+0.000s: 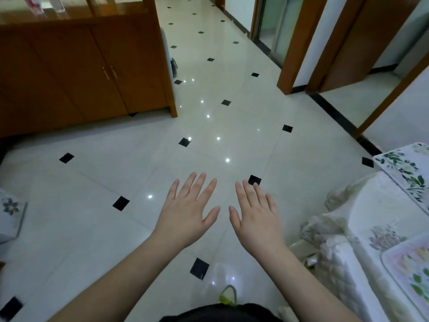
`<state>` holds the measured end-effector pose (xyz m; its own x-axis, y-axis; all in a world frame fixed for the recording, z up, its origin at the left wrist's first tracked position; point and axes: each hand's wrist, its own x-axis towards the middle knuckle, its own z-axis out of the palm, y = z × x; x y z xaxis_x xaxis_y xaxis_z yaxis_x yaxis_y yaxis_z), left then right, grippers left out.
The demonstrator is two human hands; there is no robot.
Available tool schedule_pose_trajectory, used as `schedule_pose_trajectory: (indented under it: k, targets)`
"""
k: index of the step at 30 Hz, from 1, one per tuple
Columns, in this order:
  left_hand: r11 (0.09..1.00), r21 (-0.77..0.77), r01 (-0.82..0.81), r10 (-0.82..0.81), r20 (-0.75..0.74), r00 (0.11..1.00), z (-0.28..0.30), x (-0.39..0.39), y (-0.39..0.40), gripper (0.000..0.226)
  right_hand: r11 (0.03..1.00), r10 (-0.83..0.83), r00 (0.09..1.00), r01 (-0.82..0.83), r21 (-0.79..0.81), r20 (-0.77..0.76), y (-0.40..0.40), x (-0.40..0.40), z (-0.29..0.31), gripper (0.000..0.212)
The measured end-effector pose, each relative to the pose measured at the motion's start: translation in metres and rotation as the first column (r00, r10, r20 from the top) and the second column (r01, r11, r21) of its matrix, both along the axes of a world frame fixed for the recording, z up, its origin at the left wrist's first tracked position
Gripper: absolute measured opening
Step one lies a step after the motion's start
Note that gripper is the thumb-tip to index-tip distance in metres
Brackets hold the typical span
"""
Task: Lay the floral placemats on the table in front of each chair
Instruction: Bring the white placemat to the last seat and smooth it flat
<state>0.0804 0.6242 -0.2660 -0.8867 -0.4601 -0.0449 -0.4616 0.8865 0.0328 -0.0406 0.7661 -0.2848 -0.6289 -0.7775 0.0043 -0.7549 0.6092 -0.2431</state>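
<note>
While both hands are hovering palm-down over the tiled floor (pixel 139 173), the left hand (pixel 189 211) and right hand (pixel 254 216) are spreading straight fingers, gripping nothing. Two floral placemats (pixel 404 170) (pixel 411 270) are lying on the cloth-covered tabletop (pixel 371 219) at right.

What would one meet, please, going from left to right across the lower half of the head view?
Floral box at the left edge → left hand → right hand → white tablecloth → green-leaf floral placemat at the right edge.
</note>
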Motion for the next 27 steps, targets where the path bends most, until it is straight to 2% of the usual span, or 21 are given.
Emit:
schedule_pose_trajectory:
  k: [5, 17, 27]
  targets:
    - [0.997, -0.051, 0.056, -0.054, 0.042, 0.998, 0.003, -0.065, -0.025, 0.073, 1.0, -0.005, 1.0, 0.005, 0.03, 0.009, -0.024, -0.06, 0.003, 0.062]
    - [0.99, -0.015, 0.14, -0.14, -0.004, 0.99, -0.012, -0.2, -0.135, 0.07, 0.986, -0.15, 0.989, 0.15, 0.076, -0.003, -0.097, -0.176, -0.009, 0.06]
    - [0.926, 0.027, 0.376, -0.376, 0.025, 0.926, -0.018, -0.317, -0.215, 0.068, 0.93, -0.341, 0.94, 0.335, 0.149, 0.017, -0.163, -0.245, -0.011, 0.059]
